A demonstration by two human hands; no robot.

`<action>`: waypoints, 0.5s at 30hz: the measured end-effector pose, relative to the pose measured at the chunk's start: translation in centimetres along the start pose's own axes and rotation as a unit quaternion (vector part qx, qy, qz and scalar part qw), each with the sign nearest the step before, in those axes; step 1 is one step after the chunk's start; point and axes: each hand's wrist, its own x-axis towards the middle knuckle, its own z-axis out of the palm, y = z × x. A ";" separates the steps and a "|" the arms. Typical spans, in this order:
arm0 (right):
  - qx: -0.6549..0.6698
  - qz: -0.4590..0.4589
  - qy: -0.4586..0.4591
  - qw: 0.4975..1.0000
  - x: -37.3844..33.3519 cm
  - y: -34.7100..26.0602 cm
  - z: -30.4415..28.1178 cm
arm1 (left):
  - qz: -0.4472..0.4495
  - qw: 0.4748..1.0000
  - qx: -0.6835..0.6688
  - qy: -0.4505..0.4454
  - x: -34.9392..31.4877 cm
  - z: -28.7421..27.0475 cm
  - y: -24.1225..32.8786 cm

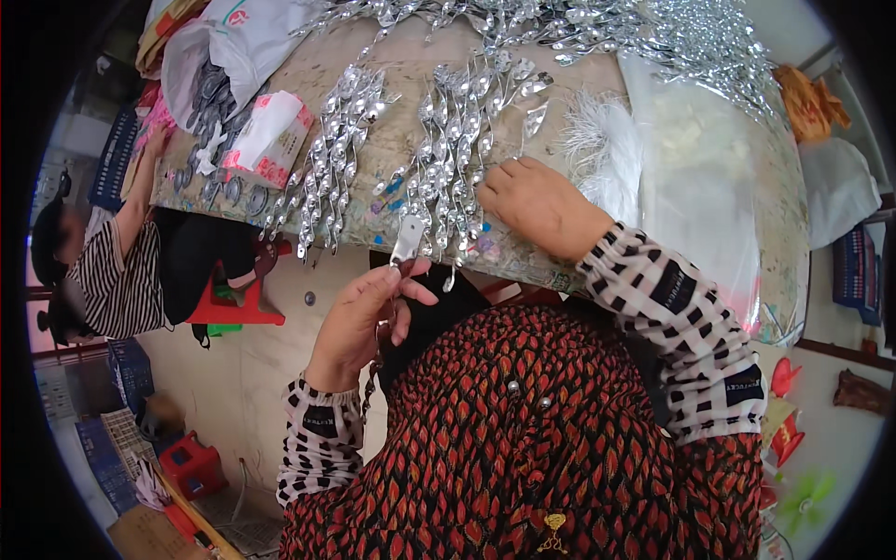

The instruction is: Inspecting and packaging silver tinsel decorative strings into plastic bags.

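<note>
My left hand (pixel 359 317) is in front of the table's near edge. Its thumb and fingers pinch a shiny silver twisted strip (pixel 407 240); the flat end with a small hole points up, and the rest trails down beside my wrist. On the tabletop, my right hand (pixel 541 205) is closed, its curled fingertips hiding whatever they hold. It lies just right of a bunch of silver spiral strips (pixel 457 140), near a short silver piece (pixel 534 119). Another bunch of spiral strips (pixel 341 140) lies farther left, with ends hanging over the edge.
A skein of white thread (pixel 611 154) and clear plastic bags (pixel 695 196) lie to the right. Silver strips heap (pixel 644 33) along the back. A tissue box (pixel 271 140) and white sack (pixel 210 61) stand left, near another person (pixel 131 271) seated on a red stool (pixel 238 299).
</note>
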 end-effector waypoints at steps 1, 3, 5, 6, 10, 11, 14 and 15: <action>-0.001 0.004 -0.003 1.000 0.2 0.2 0.3 | -0.002 1.000 -0.001 -0.005 0.0 0.3 0.1; 0.083 0.064 0.020 0.994 0.4 0.3 0.7 | 0.007 1.000 0.011 -0.005 0.1 0.9 0.2; 0.108 0.065 -0.006 0.992 0.0 -0.7 -0.1 | -0.002 1.000 0.012 -0.024 -0.3 0.9 0.1; 0.108 0.054 0.024 0.992 -0.6 -1.4 -0.4 | -0.009 0.999 0.016 -0.043 -0.2 0.8 0.0; 0.136 0.123 0.116 0.976 -4.0 1.2 -3.0 | -0.097 0.993 0.019 -0.064 0.1 1.6 -0.2; 0.151 0.189 0.167 0.956 -5.0 2.3 -3.8 | -0.098 0.993 0.021 -0.069 0.3 1.8 -0.5; 0.086 0.290 0.113 0.946 -6.7 4.7 -5.2 | -0.127 0.989 0.020 -0.075 0.9 2.1 -0.6; 0.085 0.291 0.115 0.946 -6.7 4.8 -4.9 | -0.126 0.989 0.022 -0.076 1.0 2.6 -0.5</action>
